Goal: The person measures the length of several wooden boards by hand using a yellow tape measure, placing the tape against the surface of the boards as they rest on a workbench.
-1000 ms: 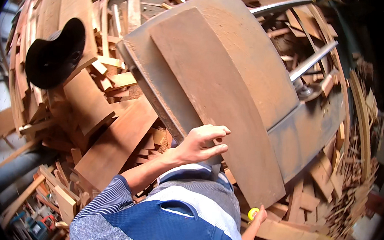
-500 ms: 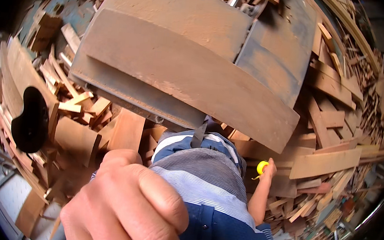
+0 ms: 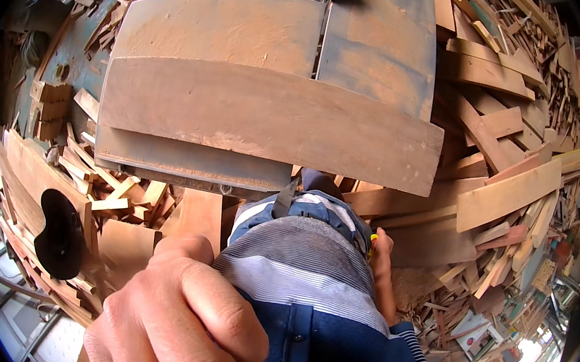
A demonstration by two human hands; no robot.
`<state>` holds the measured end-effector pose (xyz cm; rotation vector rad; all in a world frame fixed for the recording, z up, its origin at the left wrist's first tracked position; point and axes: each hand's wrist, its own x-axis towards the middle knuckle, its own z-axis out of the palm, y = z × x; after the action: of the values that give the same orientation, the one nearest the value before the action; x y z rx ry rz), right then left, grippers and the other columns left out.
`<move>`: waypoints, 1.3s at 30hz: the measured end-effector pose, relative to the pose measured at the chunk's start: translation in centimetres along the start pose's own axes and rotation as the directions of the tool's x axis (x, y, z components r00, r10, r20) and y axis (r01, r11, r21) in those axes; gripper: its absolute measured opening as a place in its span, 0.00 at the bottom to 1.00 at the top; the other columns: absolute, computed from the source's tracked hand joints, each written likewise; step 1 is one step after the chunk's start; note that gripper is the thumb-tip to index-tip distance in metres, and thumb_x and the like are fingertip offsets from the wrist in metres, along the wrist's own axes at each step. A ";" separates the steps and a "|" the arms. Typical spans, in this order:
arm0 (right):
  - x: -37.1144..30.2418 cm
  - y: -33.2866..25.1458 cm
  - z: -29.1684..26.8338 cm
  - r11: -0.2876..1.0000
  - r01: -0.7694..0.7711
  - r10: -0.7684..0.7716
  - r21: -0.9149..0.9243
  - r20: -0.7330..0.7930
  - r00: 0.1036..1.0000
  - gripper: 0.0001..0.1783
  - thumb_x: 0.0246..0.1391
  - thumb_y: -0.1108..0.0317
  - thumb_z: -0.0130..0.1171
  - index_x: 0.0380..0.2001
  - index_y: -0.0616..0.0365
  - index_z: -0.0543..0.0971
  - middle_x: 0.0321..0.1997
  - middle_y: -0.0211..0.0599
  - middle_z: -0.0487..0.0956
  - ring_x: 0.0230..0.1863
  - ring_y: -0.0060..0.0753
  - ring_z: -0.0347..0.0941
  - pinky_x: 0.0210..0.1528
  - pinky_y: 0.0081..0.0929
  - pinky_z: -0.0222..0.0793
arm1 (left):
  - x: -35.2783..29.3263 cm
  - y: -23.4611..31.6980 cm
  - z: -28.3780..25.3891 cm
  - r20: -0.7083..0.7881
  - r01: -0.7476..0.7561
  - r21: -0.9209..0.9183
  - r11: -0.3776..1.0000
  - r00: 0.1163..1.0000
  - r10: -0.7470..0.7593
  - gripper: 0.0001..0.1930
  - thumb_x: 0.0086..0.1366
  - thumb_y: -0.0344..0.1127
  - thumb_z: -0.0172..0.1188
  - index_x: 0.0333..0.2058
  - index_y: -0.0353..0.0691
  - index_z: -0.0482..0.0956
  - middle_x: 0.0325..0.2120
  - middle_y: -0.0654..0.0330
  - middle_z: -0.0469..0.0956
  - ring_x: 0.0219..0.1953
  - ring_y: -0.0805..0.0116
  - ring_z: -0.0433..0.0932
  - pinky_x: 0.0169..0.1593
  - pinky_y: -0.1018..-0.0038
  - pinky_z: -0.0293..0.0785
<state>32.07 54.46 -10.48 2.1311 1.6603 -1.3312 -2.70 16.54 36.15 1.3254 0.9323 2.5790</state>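
Close to the camera at lower left, my left hand (image 3: 180, 314) is closed with its fingers curled. What they hold, if anything, is hidden. My right hand (image 3: 383, 251) hangs low beside my right hip, wrapped around a small yellow tape measure (image 3: 373, 243), of which only a sliver shows. Ahead of me a long, wide wooden board (image 3: 268, 119) lies crosswise on a sawdust-covered metal machine table (image 3: 214, 25). Its right end sticks out past the table's edge. Neither hand touches the board.
A narrow slot (image 3: 321, 43) splits the table top. Offcuts (image 3: 122, 199) are heaped at left, beside a dark rounded shape (image 3: 61, 235) I cannot identify. Planks (image 3: 508, 193) and scraps pile up at right. Stacked wood blocks (image 3: 48, 110) stand at far left.
My view has turned, so the board and table now lie more level and further left. My right hand has come in toward my hip, and the tape measure is mostly hidden. The left hand stays curled.
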 end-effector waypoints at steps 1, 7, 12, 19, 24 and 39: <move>-0.4 -0.8 0.6 1.000 -0.005 0.005 0.019 0.010 1.000 0.23 0.54 0.51 0.65 0.30 0.66 0.81 0.28 0.37 0.79 0.27 0.33 0.73 0.32 0.38 0.70 | 0.1 0.2 -0.1 0.015 0.043 0.005 0.999 0.999 -0.043 0.09 0.65 0.26 0.64 0.34 0.51 0.89 0.38 0.83 0.84 0.26 0.75 0.71 0.30 0.73 0.59; 2.0 -2.1 2.1 0.983 0.036 -0.041 -0.182 -0.020 0.999 0.32 0.51 0.45 0.64 0.42 0.67 0.85 0.45 0.52 0.85 0.45 0.48 0.81 0.51 0.40 0.73 | 0.4 0.6 -0.6 0.056 0.020 0.061 0.998 0.998 -0.024 0.10 0.63 0.26 0.61 0.29 0.50 0.87 0.39 0.81 0.85 0.24 0.73 0.70 0.30 0.73 0.59; 2.3 -2.7 3.3 0.991 0.050 -0.049 -0.127 0.011 0.999 0.31 0.53 0.47 0.63 0.45 0.68 0.84 0.45 0.53 0.85 0.45 0.47 0.81 0.52 0.40 0.73 | 0.0 1.0 -0.7 -0.003 0.008 0.147 0.989 1.000 -0.008 0.09 0.61 0.28 0.58 0.25 0.49 0.83 0.35 0.80 0.85 0.21 0.74 0.69 0.29 0.74 0.61; 3.0 -4.8 2.3 0.984 0.005 0.001 -0.179 0.033 0.999 0.29 0.54 0.49 0.64 0.42 0.70 0.83 0.42 0.48 0.83 0.39 0.45 0.79 0.45 0.43 0.74 | -1.4 2.3 -1.4 -0.061 -0.114 0.262 0.958 0.989 0.135 0.09 0.62 0.28 0.57 0.26 0.49 0.83 0.34 0.79 0.85 0.20 0.74 0.68 0.28 0.75 0.61; 2.3 -8.4 2.5 0.994 0.028 -0.024 -0.104 0.043 0.999 0.27 0.55 0.52 0.64 0.44 0.68 0.81 0.41 0.47 0.80 0.36 0.43 0.78 0.41 0.43 0.74 | -2.5 2.8 -1.6 -0.089 -0.124 0.300 0.946 0.984 0.157 0.09 0.62 0.28 0.56 0.27 0.49 0.83 0.34 0.79 0.85 0.18 0.74 0.67 0.27 0.75 0.61; 2.2 -11.6 3.7 0.972 0.170 -0.167 -0.164 0.030 0.986 0.24 0.54 0.53 0.66 0.38 0.68 0.80 0.32 0.41 0.80 0.28 0.36 0.77 0.33 0.39 0.74 | -4.5 4.1 -2.4 -0.074 -0.154 0.307 0.939 0.980 0.185 0.09 0.67 0.32 0.56 0.28 0.49 0.82 0.31 0.74 0.84 0.18 0.74 0.69 0.27 0.73 0.64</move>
<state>20.34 58.39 -9.62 1.9189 1.9094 -1.1991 -1.01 10.57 34.21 1.4117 1.3292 2.7396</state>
